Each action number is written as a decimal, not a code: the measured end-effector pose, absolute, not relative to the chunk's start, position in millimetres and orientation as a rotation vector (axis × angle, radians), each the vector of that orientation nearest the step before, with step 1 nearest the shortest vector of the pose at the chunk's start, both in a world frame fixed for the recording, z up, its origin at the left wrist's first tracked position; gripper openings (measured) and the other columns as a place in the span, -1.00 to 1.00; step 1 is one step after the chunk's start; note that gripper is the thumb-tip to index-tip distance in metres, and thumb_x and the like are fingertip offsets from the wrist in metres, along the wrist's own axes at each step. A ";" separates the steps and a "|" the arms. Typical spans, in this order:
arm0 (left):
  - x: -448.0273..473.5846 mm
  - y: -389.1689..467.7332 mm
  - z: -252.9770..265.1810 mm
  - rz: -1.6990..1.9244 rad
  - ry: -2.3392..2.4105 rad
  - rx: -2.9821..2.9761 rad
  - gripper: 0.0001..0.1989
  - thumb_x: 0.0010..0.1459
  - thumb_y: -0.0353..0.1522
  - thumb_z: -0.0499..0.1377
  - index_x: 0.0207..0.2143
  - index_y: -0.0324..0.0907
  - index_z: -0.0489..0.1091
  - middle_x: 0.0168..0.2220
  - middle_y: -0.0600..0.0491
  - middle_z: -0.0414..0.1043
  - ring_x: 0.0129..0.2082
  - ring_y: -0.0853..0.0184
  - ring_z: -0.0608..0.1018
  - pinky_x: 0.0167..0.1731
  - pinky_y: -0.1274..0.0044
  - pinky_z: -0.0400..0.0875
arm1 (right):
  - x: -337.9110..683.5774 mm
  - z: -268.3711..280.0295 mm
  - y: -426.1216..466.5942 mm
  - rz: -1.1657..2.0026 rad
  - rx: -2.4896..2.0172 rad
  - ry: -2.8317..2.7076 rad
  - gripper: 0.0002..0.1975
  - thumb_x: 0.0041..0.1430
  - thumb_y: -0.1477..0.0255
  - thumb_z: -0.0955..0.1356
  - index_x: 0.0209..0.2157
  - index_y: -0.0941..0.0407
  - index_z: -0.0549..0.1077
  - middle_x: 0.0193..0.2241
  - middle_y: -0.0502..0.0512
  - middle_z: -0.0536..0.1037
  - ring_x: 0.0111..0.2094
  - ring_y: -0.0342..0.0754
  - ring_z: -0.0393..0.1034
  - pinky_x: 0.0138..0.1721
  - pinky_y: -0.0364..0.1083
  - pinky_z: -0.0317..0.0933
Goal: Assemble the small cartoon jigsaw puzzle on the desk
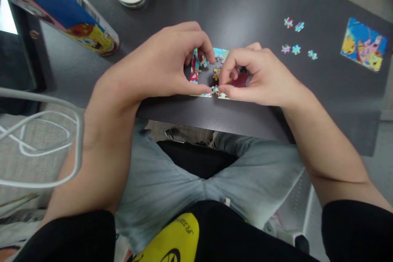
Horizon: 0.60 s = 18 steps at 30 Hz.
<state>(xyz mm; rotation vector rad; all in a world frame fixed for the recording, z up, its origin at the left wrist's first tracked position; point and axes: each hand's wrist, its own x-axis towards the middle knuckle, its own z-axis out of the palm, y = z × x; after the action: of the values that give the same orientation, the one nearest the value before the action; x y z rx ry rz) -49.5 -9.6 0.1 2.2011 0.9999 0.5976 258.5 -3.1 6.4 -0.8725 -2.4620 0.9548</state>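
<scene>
A small pale-blue cardboard jigsaw piece [215,89] is met by both thumb tips. The thumb and forefinger of the right hand [260,73] are brought almost together beside it; whether it is pinched or only pressed cannot be told. The left hand [175,59] is held with thumb and forefinger spread wide, nothing clasped between them. Beneath the 2 hands, a partly joined, multicoloured cardboard jigsaw [194,74] is laid close to the near edge of the dark grey worktop [251,0]. Should the thumbs be pressed unevenly, its narrow near strip could be buckled or parted; should a hand be dragged, the joined border could be slid towards that edge. Nearer the right edge, loose multicoloured pieces [296,50] are laid in 2 rows, short of a blue rectangular picture card [364,45]; by an outward swing of the right hand, these could be scattered.
</scene>
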 end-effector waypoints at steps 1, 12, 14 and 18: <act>-49.7 -9.3 -0.2 0.605 0.999 2.202 -0.58 0.24 0.09 0.53 0.09 0.27 0.73 0.09 0.02 0.75 -0.06 -0.07 0.68 0.01 -0.04 0.63 | 259.1 4.9 -2.7 0.985 -0.877 -2.434 -0.79 0.44 0.20 0.67 -0.18 -0.04 0.70 -0.38 -0.03 0.64 -0.32 0.05 0.52 0.06 0.15 0.47; -52.3 -7.4 2.4 0.554 1.055 2.268 -0.54 0.29 0.18 0.46 0.13 0.28 0.74 0.16 0.02 0.75 0.00 -0.09 0.72 0.05 -0.04 0.61 | 265.0 13.4 -1.1 1.034 -0.751 -2.431 -0.74 0.66 0.26 0.54 0.10 0.00 0.95 -0.10 0.19 0.82 -0.17 0.07 0.65 -0.11 0.05 0.47; -52.8 -6.2 1.8 0.539 1.063 2.275 -0.51 0.27 0.21 0.46 0.15 0.32 0.75 0.16 0.02 0.76 0.02 -0.14 0.73 0.07 -0.07 0.58 | 266.0 13.4 -0.5 1.083 -0.751 -2.401 -0.79 0.62 0.27 0.59 0.07 0.01 0.95 -0.16 0.17 0.78 -0.20 0.05 0.62 -0.17 0.03 0.45; -53.9 -5.8 3.0 0.524 1.075 2.280 -0.48 0.28 0.22 0.43 0.22 0.40 0.76 0.12 0.05 0.76 0.04 -0.19 0.73 0.14 -0.13 0.54 | 268.5 9.8 1.8 1.122 -0.761 -2.360 -0.81 0.57 0.19 0.66 0.04 -0.03 0.93 -0.22 0.11 0.77 -0.22 0.03 0.59 -0.19 0.01 0.45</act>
<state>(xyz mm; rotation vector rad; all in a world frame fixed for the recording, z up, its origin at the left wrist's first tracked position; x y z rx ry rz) -53.9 -5.8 3.0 2.2795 1.0754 0.5243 268.5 1.8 9.8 -0.7615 -2.3604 1.1224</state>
